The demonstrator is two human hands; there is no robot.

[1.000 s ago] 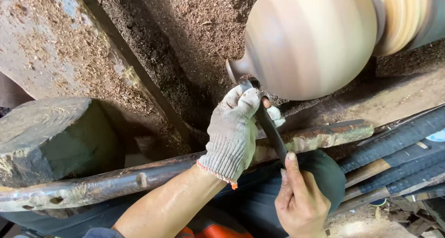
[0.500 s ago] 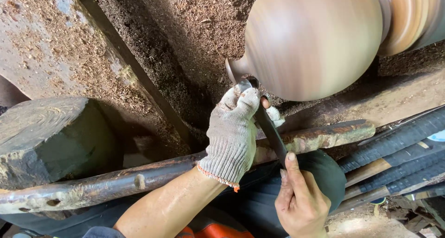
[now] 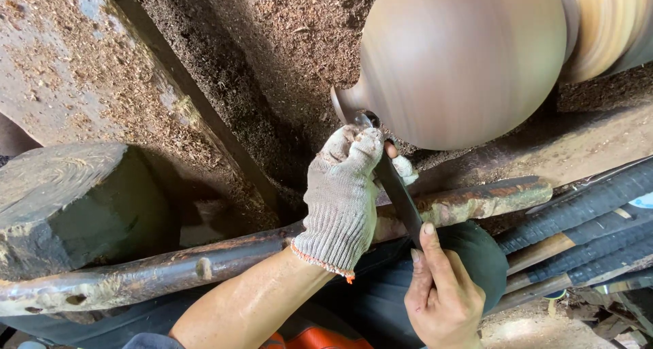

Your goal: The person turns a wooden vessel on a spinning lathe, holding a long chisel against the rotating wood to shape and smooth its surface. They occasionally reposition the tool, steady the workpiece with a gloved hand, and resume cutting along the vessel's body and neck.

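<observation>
Gloved left hand (image 3: 343, 192) gripped turning chisel (image 3: 398, 192) on rusty tool-rest bar (image 3: 476, 201); bare right hand (image 3: 442, 298) closed around its handle end. Tip met spinning wooden vase (image 3: 462, 60) at neck; sawdust-covered bed (image 3: 272, 43) open behind

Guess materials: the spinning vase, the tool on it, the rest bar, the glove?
Vase: looks like wood, smooth brown with blurred grain bands, chips all around. Tool: dark flat metal, dull; its tip at the neck is hard to see. Rest bar: probably iron, rusty and pitted with holes. Glove on left hand: knitted cotton-like yarn, grey-white, orange cuff edge. Right hand is bare.
</observation>
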